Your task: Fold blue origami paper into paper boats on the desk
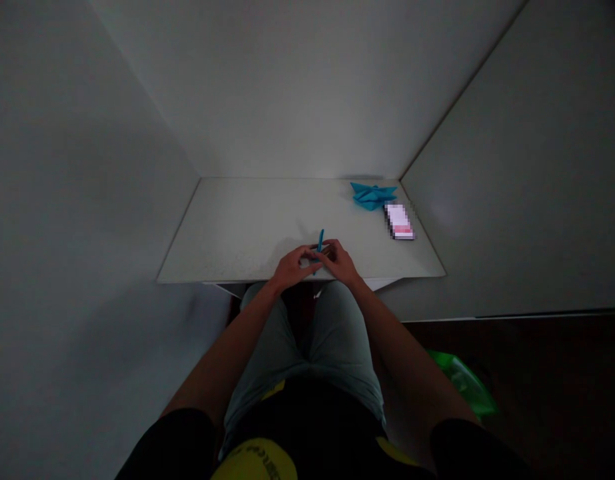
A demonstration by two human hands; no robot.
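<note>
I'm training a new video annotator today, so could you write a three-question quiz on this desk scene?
1. True or false: both hands hold the blue folded paper piece together.
2. Which lies nearer the back wall: A) the folded blue paper shape, B) the blurred pink and white item?
3. Fill in: the green bag lies on the floor to the person's ____ side.

Key:
1. True: the left hand and right hand meet on it at the white table's near edge.
2. A.
3. Right.
</note>
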